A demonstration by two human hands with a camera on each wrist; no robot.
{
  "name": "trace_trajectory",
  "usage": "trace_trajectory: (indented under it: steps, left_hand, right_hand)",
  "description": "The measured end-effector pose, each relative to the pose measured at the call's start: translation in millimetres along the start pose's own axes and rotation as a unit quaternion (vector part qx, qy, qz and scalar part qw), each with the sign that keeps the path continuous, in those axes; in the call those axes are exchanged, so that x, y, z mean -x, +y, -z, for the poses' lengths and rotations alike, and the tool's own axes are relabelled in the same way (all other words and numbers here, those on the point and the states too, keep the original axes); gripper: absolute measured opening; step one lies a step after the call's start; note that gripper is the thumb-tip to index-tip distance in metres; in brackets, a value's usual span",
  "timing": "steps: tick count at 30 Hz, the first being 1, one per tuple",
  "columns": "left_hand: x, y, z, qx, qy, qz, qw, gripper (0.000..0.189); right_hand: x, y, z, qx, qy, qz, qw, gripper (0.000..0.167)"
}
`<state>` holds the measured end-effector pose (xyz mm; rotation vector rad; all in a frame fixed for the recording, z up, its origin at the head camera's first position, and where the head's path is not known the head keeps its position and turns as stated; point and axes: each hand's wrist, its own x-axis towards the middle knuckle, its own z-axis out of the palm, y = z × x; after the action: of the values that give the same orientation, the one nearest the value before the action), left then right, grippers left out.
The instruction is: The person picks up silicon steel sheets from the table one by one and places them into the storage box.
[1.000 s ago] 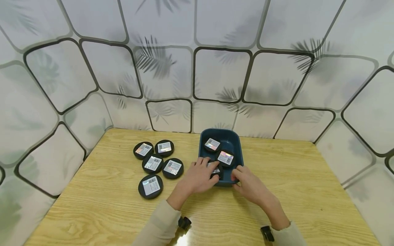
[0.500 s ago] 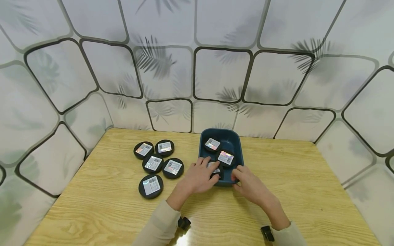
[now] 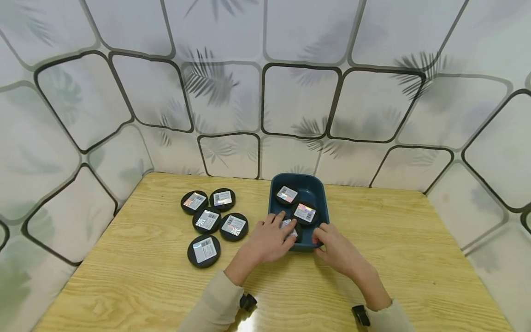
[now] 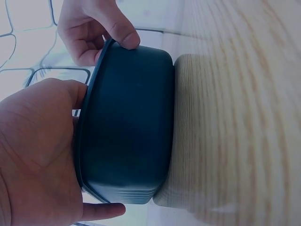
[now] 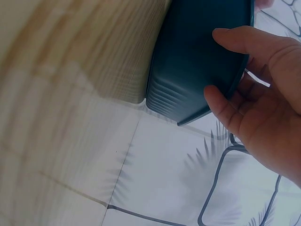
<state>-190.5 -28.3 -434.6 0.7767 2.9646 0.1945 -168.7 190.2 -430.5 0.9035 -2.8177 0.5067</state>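
A dark blue plastic bin (image 3: pixel 319 193) stands on the table with several black round discs inside, each bearing a shiny white barcode label. At its near left corner, my left hand (image 3: pixel 267 237) reaches over the rim and grips one black disc (image 3: pixel 289 227), fingers on its top and thumb at its near edge. In the left wrist view the bin's wall hides that disc, and the little finger sits outside the rim. My right hand (image 3: pixel 337 249) pinches the near right rim, its thumb (image 5: pixel 230 40) on the outer wall. Two more discs (image 3: pixel 287 194) lie farther back in the bin.
Left of the bin, several more black discs (image 3: pixel 207 220) lie on the wooden table (image 3: pixel 398 258), close together, with one disc (image 3: pixel 203 251) nearer the front. A patterned curtain (image 3: pixel 298 101) rises behind the table's back edge and at both sides.
The label on the disc under my left hand has turned slightly and shows a different part between the fingers. The right hand and the bin keep their places.
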Motion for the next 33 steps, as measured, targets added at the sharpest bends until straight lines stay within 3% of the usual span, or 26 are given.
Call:
trace_trajectory:
  steps: [21,33]
  left_hand:
    - [1.8,-1.4,-2.0,0.005,0.018,-0.011,0.9998,0.053]
    - [0.6,-2.4,-3.6,0.008,0.008,-0.018,0.9998,0.054]
  right_hand:
    - [-0.2,-1.0,1.1,0.002,0.003,0.003,1.0000,0.031]
    - [-0.4,0.1,0.1,0.003,0.000,0.002,1.0000,0.031]
